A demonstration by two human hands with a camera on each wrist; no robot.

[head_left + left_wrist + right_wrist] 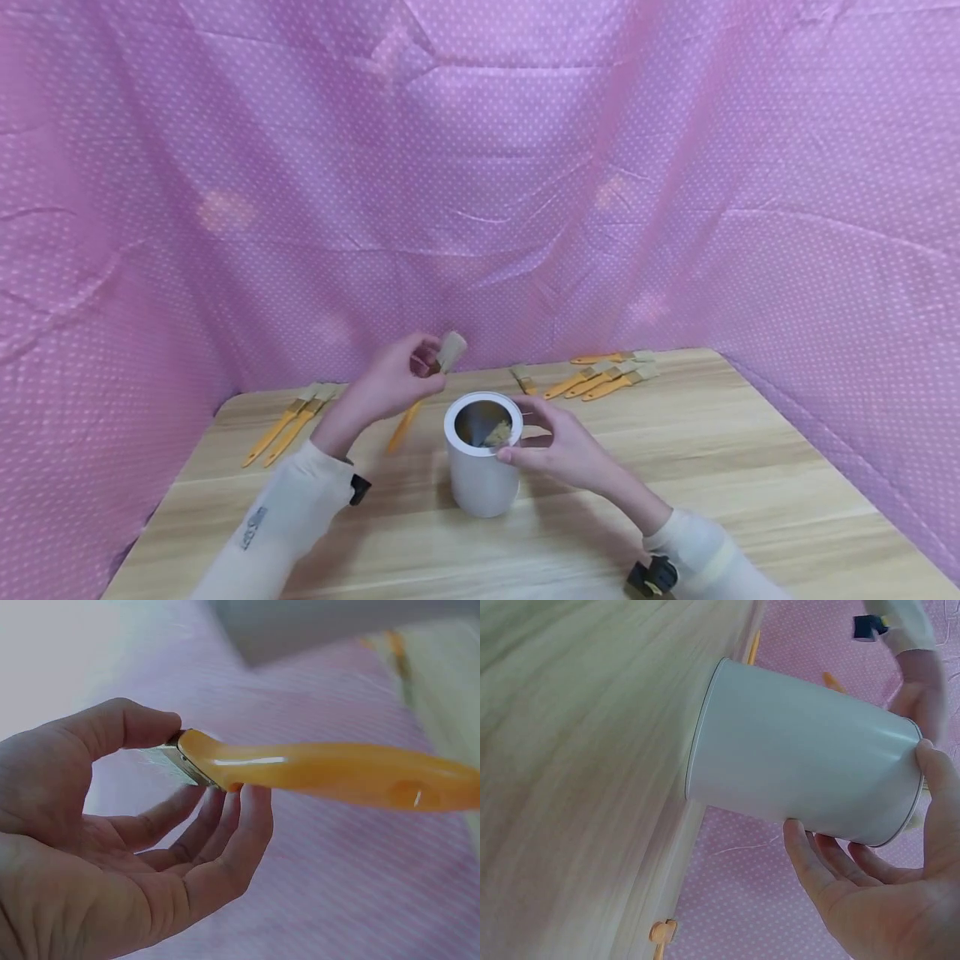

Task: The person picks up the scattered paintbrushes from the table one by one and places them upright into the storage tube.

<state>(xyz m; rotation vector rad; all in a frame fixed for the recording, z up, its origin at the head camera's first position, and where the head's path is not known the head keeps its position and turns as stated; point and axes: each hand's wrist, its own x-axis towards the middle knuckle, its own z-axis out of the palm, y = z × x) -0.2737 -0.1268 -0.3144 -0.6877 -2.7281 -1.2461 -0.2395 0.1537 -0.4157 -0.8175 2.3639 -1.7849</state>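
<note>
My left hand (393, 375) pinches a paintbrush (452, 351) near its metal ferrule, thumb on one side and fingers on the other. Its pale bristles point up, and the orange handle (337, 774) hangs down above the table, left of a white can (484, 485). The can stands upright on the table. Inside its opening, pale bristle-like material (499, 432) shows against the shiny inner wall. My right hand (566, 447) holds the can at its upper right, with the thumb (932, 769) at the rim and the fingers against the side.
Two paintbrushes (281, 429) with orange handles lie at the table's left. Several more (600, 379) lie at the back right, and one brush (523, 380) lies behind the can. Pink dotted cloth (480, 208) hangs around the wooden table (675, 467).
</note>
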